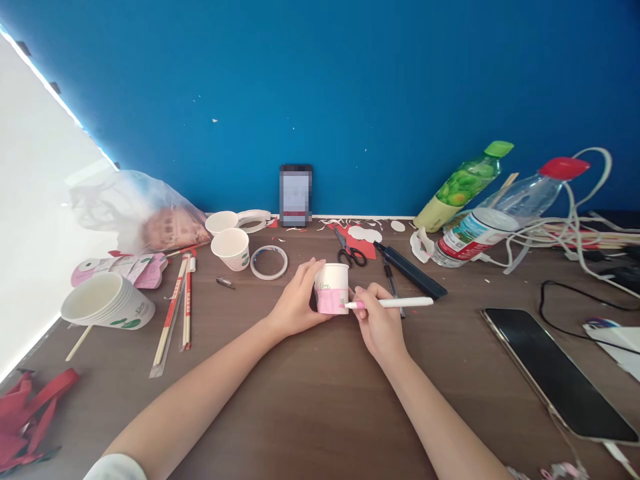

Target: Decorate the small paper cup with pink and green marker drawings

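Note:
A white paper cup (333,285) with a pink lower band stands upside down on the brown table (310,393). My left hand (296,301) is wrapped round its left side and holds it. My right hand (379,322) pinches a white marker (395,303) with a pink tip. The marker lies nearly level, and its tip touches the cup's pink band on the right.
Scissors (349,251), a black pen and a black case lie just behind the cup. A tape roll (269,261), paper cups (231,248), a cup stack (107,303) and chopsticks (175,313) sit left. Two bottles (480,223) and cables lie right, a dark phone (555,373) front right.

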Action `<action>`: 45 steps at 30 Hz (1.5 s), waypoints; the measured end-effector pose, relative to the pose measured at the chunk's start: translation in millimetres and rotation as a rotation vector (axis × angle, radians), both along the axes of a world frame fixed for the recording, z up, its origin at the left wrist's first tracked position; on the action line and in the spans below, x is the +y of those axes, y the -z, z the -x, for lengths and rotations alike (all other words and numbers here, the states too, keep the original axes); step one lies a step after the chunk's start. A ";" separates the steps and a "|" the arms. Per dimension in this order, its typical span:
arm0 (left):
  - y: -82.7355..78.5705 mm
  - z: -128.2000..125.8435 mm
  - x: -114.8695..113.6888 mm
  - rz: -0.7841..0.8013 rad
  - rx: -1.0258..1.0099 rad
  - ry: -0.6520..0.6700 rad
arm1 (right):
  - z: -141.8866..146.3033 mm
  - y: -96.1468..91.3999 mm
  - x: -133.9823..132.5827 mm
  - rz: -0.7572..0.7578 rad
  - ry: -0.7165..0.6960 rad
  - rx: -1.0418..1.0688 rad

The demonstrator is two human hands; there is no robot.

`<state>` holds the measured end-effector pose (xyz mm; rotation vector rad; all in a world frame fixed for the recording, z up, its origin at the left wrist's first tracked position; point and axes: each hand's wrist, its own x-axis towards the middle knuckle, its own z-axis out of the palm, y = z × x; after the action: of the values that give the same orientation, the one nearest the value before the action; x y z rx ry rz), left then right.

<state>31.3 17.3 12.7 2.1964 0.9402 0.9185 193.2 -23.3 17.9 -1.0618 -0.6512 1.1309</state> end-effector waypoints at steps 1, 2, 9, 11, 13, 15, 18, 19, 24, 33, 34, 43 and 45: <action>-0.1 -0.1 0.0 0.001 0.000 0.000 | -0.2 0.3 0.0 -0.005 0.001 -0.018; -0.1 -0.2 0.0 0.004 0.002 -0.001 | -0.3 0.6 0.0 -0.011 0.003 -0.035; 1.5 0.0 0.5 0.009 0.007 0.001 | 0.0 -0.3 -0.8 -0.026 -0.007 -0.055; 1.7 0.1 0.6 0.009 0.006 -0.001 | 0.1 -0.4 -1.0 -0.032 -0.013 -0.056; 1.5 0.1 0.6 0.007 0.003 -0.001 | 0.1 0.0 -1.2 -0.036 -0.015 -0.067; 1.1 0.1 0.6 0.003 -0.001 0.000 | 0.2 0.6 -1.3 -0.040 -0.016 -0.082; 0.4 0.1 0.6 0.004 -0.003 0.001 | 0.3 0.6 -1.4 -0.039 -0.019 -0.101; 0.1 0.1 0.6 0.005 -0.004 0.001 | 0.3 0.3 -1.4 -0.036 -0.021 -0.104; -0.5 0.3 0.1 0.010 -0.004 -0.001 | -0.6 0.8 -1.3 -0.012 -0.015 -0.113; 1.6 0.3 1.3 0.020 -0.003 -0.008 | -1.1 5.2 -2.5 -0.002 -0.053 -0.165; 1.6 0.3 1.3 0.023 -0.002 -0.007 | -1.0 3.6 -2.2 0.006 -0.057 -0.123; -1.0 -0.1 0.5 0.033 -0.004 -0.004 | 0.1 -3.3 -1.3 -0.015 -0.075 0.013; -1.2 -0.1 0.3 0.027 -0.003 -0.005 | -0.4 -3.6 -1.7 -0.017 -0.049 0.024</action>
<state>31.4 17.6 13.9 2.1706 0.9513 0.9061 193.6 -25.0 21.5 -1.0207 -0.6699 1.1772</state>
